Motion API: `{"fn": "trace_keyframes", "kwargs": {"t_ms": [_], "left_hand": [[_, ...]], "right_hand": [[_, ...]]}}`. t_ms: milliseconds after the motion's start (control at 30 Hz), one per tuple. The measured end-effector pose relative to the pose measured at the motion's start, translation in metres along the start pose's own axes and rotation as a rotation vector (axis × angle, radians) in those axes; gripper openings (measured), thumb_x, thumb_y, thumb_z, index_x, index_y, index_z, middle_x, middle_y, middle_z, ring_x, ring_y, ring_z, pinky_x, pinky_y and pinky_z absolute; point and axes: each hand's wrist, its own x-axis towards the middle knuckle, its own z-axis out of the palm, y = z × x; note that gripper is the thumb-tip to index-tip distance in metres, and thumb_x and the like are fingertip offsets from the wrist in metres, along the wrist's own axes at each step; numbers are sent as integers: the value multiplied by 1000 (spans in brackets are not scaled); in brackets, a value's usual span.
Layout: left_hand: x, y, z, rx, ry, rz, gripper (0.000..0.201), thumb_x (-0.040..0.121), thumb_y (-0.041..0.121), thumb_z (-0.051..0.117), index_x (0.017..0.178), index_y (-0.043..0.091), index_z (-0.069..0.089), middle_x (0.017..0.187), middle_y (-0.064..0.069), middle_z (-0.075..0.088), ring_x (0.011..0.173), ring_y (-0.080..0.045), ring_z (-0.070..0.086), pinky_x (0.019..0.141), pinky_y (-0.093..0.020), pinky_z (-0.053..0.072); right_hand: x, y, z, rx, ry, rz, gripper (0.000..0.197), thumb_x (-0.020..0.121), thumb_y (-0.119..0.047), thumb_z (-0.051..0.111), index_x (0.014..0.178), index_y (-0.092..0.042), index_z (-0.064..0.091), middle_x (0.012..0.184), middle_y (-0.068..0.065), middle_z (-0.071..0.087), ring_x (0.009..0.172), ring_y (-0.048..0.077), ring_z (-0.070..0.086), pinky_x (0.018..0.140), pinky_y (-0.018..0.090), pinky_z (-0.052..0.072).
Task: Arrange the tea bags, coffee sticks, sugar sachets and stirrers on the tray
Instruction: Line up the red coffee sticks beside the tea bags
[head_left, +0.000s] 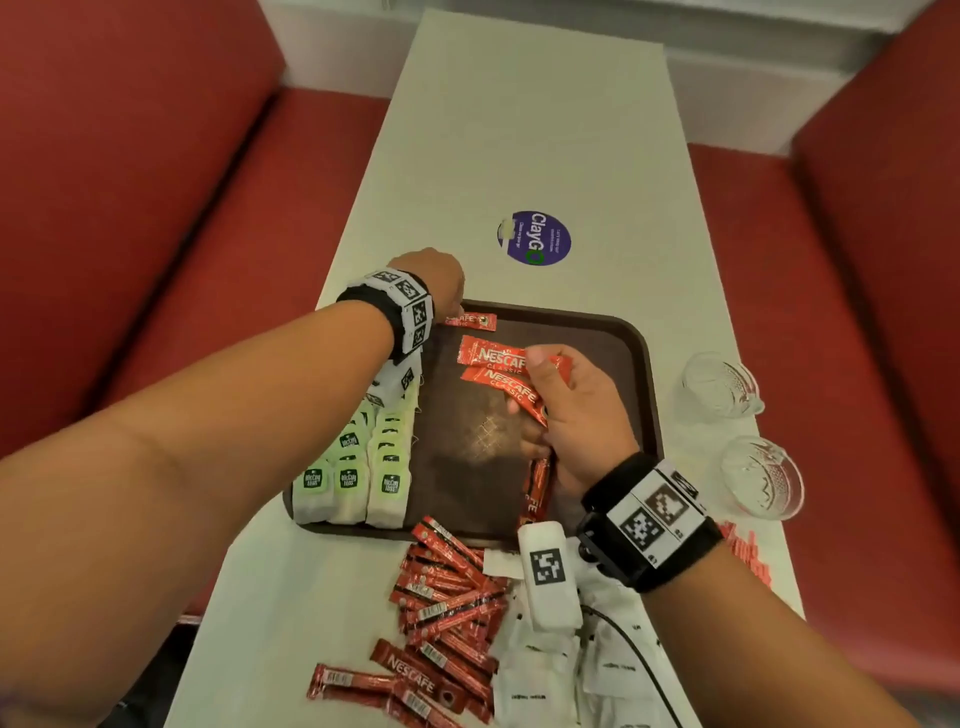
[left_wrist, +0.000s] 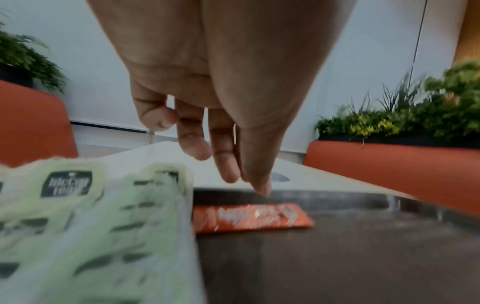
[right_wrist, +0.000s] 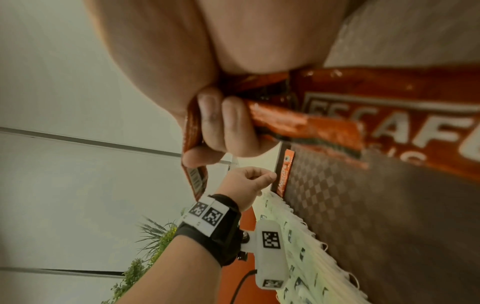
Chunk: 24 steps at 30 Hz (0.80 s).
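- Red coffee sticks are the business of the moment: the right hand (head_left: 576, 415) has its fingers (right_wrist: 223, 123) curled round a bunch of them, holding it low over the middle of the brown tray (head_left: 641, 364).
- Up at the tray's far left corner, one coffee stick (head_left: 471, 321) lies flat along the rim, and the left hand (head_left: 434, 280) is right at its end. The fingers (left_wrist: 197, 148) hang loosely and are not wrapped round anything; whether a fingertip actually touches the stick I cannot tell.
- Tea bags (head_left: 358, 457) are already in, laid in overlapping rows down the tray's left side.
- Plenty waits on the white worktop (head_left: 519, 130): a loose heap of coffee sticks (head_left: 447, 587) just in front of the tray's near edge, white sugar sachets (head_left: 550, 686) beside them, and thin red stirrers (head_left: 745, 551), partly hidden by the right wrist.
- Two glass cups (head_left: 719, 384) stand right of the tray.
- My read: the coffee-stick row is only just begun.
- Next call: feed one stick from the right-hand bunch to the left, then lay it parallel and snug beside the first without nudging the tea bags.
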Motion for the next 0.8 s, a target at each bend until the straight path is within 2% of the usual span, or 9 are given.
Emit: {"fn": "trace_keyframes", "kwargs": {"t_ms": [100,167,233,333,467,567,633,733,800], "left_hand": [[-35,7,-25,-117,114,90,30,95,42,59,108,19,73,106,-1,71,98,-22,63,80,-31,47],[-66,14,-47,-264,180,155,33,97,46,55,104,20,74,100,2,72,91,-16,63,81,-31,49],[-102,22,-65,-431,210,211,33,96,51,54,97,25,75,88,11,71,81,-3,62,77,-28,50],[-146,32,-81,-538,136,291,27,91,51,62,98,29,75,84,17,69,80,1,61,72,-17,47],[-172,38,-71,-417,88,366,15,89,37,71,101,29,75,79,18,67,74,3,59,69,-15,42],[-175,35,-69,-373,131,342,12,90,34,70,99,28,74,81,13,69,75,-2,61,71,-22,46],[-169,27,-74,-377,222,287,10,91,35,69,98,29,73,79,15,67,75,-4,61,70,-26,48],[-145,9,-76,-386,346,115,11,93,34,66,102,30,72,79,17,61,69,-1,54,59,-24,40],[-122,-2,-69,-329,319,36,14,95,29,63,106,29,72,82,14,63,68,0,53,60,-23,38]], "right_hand": [[-13,-13,0,-14,10,-21,18,103,-30,52,103,-13,58,66,9,61,44,14,35,40,22,30],[-19,-18,0,-22,2,-41,20,102,-31,54,104,-12,59,66,10,61,43,14,36,40,22,30],[-24,-21,0,-61,2,-58,23,101,-34,56,105,-12,60,67,10,62,44,15,39,41,22,30],[-28,-22,0,-91,8,-78,27,100,-36,57,108,-11,61,67,11,63,44,16,41,40,22,31],[-33,-27,1,-154,-15,-100,30,100,-37,58,107,-7,60,67,11,64,44,18,41,40,22,32],[-35,-27,-1,-210,-20,-110,29,97,-38,64,104,-10,62,67,10,65,44,17,41,41,22,32],[-35,-26,-4,-218,-8,-97,26,94,-37,67,102,-13,63,66,8,63,45,16,41,41,23,33],[-33,-26,-11,-258,-13,-72,25,95,-38,67,100,-13,62,64,5,59,46,14,41,42,23,35],[-31,-27,-14,-280,-28,-64,26,95,-38,65,101,-13,62,64,5,56,47,14,41,42,23,35]]}}
